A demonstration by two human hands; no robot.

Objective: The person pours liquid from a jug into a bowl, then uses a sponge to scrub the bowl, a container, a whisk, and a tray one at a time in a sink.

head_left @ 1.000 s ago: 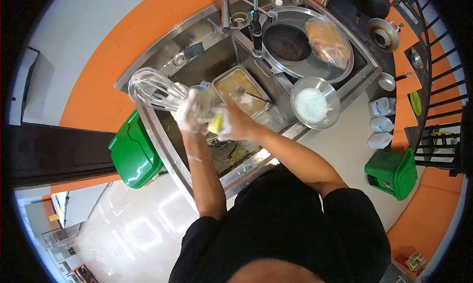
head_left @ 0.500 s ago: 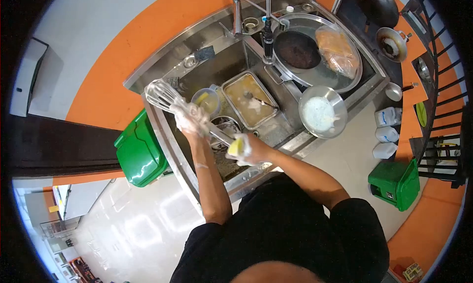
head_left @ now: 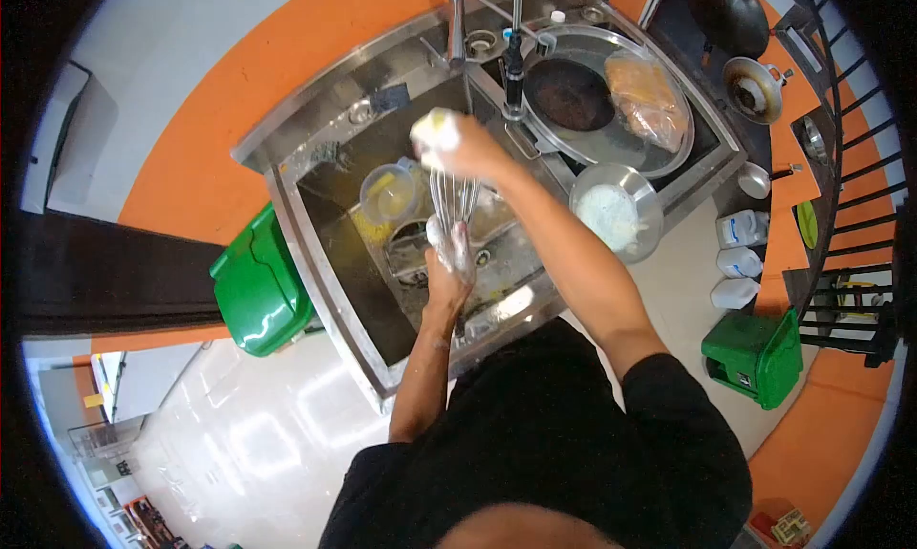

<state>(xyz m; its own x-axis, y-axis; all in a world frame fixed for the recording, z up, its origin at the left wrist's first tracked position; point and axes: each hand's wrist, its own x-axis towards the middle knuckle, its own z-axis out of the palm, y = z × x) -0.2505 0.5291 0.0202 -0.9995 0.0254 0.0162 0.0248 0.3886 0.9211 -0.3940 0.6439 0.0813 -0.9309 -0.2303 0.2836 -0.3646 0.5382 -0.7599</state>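
A green plastic bin (head_left: 258,286) is seen at nine o'clock of the stainless steel sink (head_left: 325,253); inside the basin, a clear round plastic container (head_left: 387,193) is set at ten o'clock of the left hand (head_left: 447,262); that hand's soapy fingers are closed round the handle of the silver wire whisk (head_left: 454,197), which is held over the basin with its wires pointed to twelve o'clock; the right hand (head_left: 468,148) is found just at twelve o'clock of the wires, its fingers curled tight on a yellow foamy sponge (head_left: 430,127); a round metal bowl (head_left: 616,210) of white foam is stood on the sink's edge at three o'clock of the whisk.
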